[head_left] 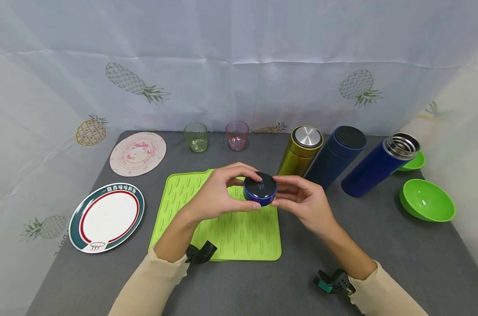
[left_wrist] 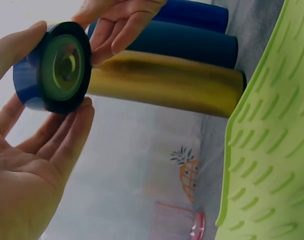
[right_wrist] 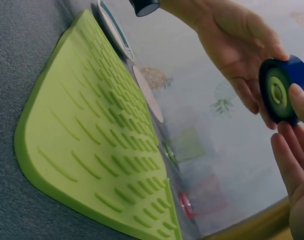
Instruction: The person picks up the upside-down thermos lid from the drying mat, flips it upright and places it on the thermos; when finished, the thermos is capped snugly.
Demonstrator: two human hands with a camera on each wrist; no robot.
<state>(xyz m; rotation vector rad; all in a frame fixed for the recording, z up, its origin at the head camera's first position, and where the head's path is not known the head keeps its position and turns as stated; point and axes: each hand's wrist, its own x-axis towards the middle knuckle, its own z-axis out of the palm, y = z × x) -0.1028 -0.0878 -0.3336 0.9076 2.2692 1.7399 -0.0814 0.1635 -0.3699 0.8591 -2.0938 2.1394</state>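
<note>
Between both hands is a round blue bottle lid (head_left: 260,189) with a glossy black top that carries small lit marks. It is held up over the green mat (head_left: 242,239). My left hand (head_left: 219,195) grips it from the left, index finger on the top and thumb at the near side. Fingertips and thumb of my right hand (head_left: 303,199) pinch its right edge. Both wrist views show the lid's underside (left_wrist: 67,67), with a pale ringed seal inside. An uncapped blue bottle (head_left: 371,166) stands at the right, its steel mouth bare.
Left of that bottle stand a dark blue bottle (head_left: 333,156) and a gold bottle (head_left: 298,153), both capped. Green bowls (head_left: 427,201) sit far right. Green (head_left: 196,138) and pink (head_left: 237,136) glasses stand at the back. A plate (head_left: 108,217) and pink round mat (head_left: 138,153) lie left.
</note>
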